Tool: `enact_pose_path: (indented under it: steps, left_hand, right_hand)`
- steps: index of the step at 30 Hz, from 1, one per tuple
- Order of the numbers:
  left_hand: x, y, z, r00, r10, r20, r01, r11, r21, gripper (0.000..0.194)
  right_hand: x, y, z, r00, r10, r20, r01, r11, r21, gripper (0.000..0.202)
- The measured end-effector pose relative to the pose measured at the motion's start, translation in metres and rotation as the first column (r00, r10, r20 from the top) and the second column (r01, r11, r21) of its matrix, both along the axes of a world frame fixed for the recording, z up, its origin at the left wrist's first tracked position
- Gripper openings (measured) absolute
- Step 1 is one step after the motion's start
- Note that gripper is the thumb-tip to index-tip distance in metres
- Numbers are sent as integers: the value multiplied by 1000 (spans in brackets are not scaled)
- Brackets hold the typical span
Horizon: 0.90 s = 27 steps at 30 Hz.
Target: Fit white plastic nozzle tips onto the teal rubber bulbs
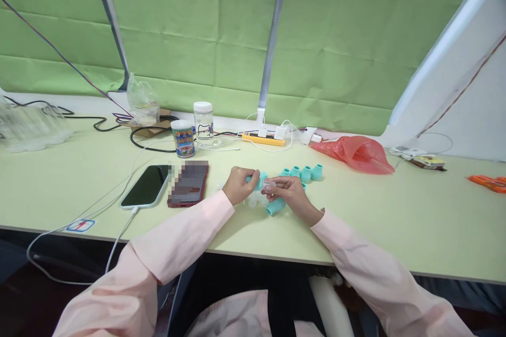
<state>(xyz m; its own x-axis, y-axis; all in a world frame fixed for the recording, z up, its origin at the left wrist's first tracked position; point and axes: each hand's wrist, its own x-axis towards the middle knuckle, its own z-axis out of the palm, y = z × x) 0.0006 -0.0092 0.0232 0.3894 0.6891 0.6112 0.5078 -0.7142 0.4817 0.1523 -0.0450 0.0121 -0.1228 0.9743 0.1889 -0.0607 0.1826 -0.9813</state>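
My left hand (pixel 239 185) pinches a teal plastic piece (pixel 256 181) between thumb and fingers. Close against it, my right hand (pixel 294 199) holds a small clear plastic cap (pixel 269 186) at its fingertips; whether the two parts touch I cannot tell. Below the hands lie several translucent white plastic pieces (pixel 256 199), partly hidden. Another teal piece (pixel 275 206) rests on its side under my right fingers. Behind the right hand several flared teal pieces (pixel 305 174) stand in a row.
On the pale table (pixel 395 226), two phones lie left of my hands: a white-edged one (pixel 145 187) on a cable and a red-edged one (pixel 190 184). Behind are a printed cup (pixel 183 139), a clear jar (pixel 204 129), a yellow power strip (pixel 263 139) and a red plastic bag (pixel 356 154).
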Motion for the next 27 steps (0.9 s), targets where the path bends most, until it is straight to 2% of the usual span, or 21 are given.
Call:
enact_pose_path:
  steps: [3, 7, 11, 13, 15, 17, 19, 21, 23, 24, 27]
  left_hand:
    - [1, -2, -1, 999, -4, -43, 7, 998, 66, 41]
    - [0, -4, 2, 998, -34, -54, 36, 999, 31, 38]
    - [-2, -6, 9, 988, -151, 35, 153, 984, -88, 22]
    - [-2, -5, 11, 981, -174, 88, 185, 973, -137, 21]
    - [-2, -2, 11, 978, -155, 138, 178, 968, -178, 21]
    - [-2, 2, 11, 969, -118, 216, 170, 955, -242, 20]
    - [-3, 5, 11, 939, -87, 334, 206, 918, -340, 20]
    - [-4, 8, 11, 879, -61, 472, 290, 856, -428, 20]
    - [-5, 8, 13, 814, -43, 580, 372, 805, -463, 19]
    - [-5, 8, 13, 789, -40, 614, 400, 792, -462, 19]
    - [-6, 6, 15, 757, -46, 652, 422, 796, -434, 18]
  right_hand:
    - [1, 0, 2, 999, 35, -15, -37, 996, -84, 24]
    - [2, 2, 5, 998, 70, -3, -70, 991, -116, 24]
    - [5, 4, 7, 998, 60, 28, -60, 998, -2, 28]
    - [7, 4, 8, 997, 34, 65, -39, 996, 75, 30]
    - [12, 5, 11, 994, -40, 105, 21, 984, 179, 33]
    - [19, 6, 13, 976, -164, 146, 113, 946, 303, 32]
    - [27, 9, 13, 919, -333, 209, 215, 871, 442, 28]
    - [33, 13, 11, 822, -480, 306, 240, 780, 578, 23]
    - [36, 18, 7, 715, -562, 416, 158, 710, 687, 17]
    - [36, 20, 5, 668, -572, 477, 83, 694, 715, 15]
    - [30, 23, 2, 519, -553, 652, -135, 700, 702, 14]
